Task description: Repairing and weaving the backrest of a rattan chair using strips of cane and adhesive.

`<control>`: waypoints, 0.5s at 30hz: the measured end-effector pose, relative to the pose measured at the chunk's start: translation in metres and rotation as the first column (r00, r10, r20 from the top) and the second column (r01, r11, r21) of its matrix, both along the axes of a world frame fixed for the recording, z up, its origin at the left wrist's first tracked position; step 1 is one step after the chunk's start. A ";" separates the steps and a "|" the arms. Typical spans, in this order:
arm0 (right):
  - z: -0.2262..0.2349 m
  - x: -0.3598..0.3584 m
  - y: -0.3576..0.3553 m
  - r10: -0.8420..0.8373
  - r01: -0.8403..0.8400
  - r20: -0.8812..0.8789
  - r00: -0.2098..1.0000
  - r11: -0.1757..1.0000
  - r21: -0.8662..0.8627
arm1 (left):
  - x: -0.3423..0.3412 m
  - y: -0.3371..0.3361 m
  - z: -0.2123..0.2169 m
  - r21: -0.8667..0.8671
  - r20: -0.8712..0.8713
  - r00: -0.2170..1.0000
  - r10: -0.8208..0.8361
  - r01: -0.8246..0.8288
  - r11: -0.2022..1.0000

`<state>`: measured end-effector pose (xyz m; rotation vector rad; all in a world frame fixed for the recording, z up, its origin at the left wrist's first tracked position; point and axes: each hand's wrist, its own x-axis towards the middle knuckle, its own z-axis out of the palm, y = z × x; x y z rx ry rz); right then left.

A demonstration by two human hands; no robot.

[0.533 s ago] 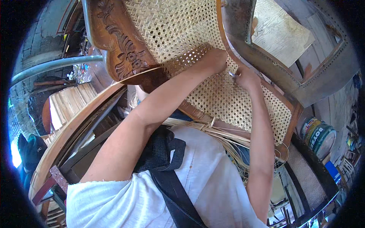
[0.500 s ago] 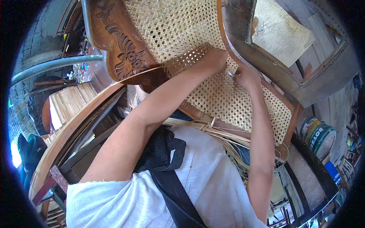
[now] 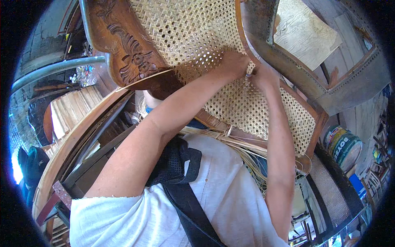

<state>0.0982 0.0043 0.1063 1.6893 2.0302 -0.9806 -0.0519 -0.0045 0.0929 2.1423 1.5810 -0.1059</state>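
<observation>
Cane mesh (image 3: 197, 37), frame's right edge: my left hand (image 3: 233, 64) and right hand (image 3: 263, 76) unmoved since before, both pinching a strand; weave unfinished.

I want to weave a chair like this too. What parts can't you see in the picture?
- Head view: fingertips of the left hand and right hand, curled against the cane webbing; any strand pinched is too small.
- Carved wooden frame: its top is cut off by the picture's edge.
- Bundle of loose cane strands: its lower end is hidden behind the right forearm.
</observation>
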 end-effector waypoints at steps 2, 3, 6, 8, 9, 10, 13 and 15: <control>-0.005 0.002 0.006 0.035 -0.034 0.022 0.999 0.999 -0.036 | 0.006 -0.002 0.005 -0.048 -0.018 1.000 -0.006 0.005 0.999; -0.007 0.002 0.008 -0.058 0.054 -0.025 0.998 0.990 -0.132 | 0.009 -0.003 0.008 -0.104 -0.028 0.999 -0.015 0.012 0.994; -0.012 -0.002 0.007 -0.143 0.141 -0.004 0.990 0.982 -0.129 | 0.010 -0.006 0.013 -0.076 0.004 0.998 -0.058 0.059 0.995; -0.008 0.002 0.004 -0.131 0.133 0.061 0.989 0.991 -0.033 | 0.011 -0.009 0.013 -0.070 0.019 0.999 -0.044 0.045 0.997; -0.004 0.005 0.003 -0.114 0.112 0.072 0.991 0.993 0.027 | 0.011 -0.009 0.012 -0.086 0.005 1.000 -0.025 0.025 0.996; 0.002 0.010 0.002 -0.092 0.087 0.087 0.992 0.995 0.054 | 0.012 -0.010 0.010 -0.096 0.000 0.999 -0.033 0.033 0.995; 0.023 0.034 0.009 -0.189 0.180 0.153 0.970 0.981 0.069 | 0.018 -0.013 0.003 -0.176 -0.046 0.997 -0.055 0.046 0.983; 0.033 0.043 0.011 -0.197 0.178 0.154 0.968 0.976 0.124 | 0.021 -0.015 -0.002 -0.147 0.006 1.000 -0.023 0.023 0.989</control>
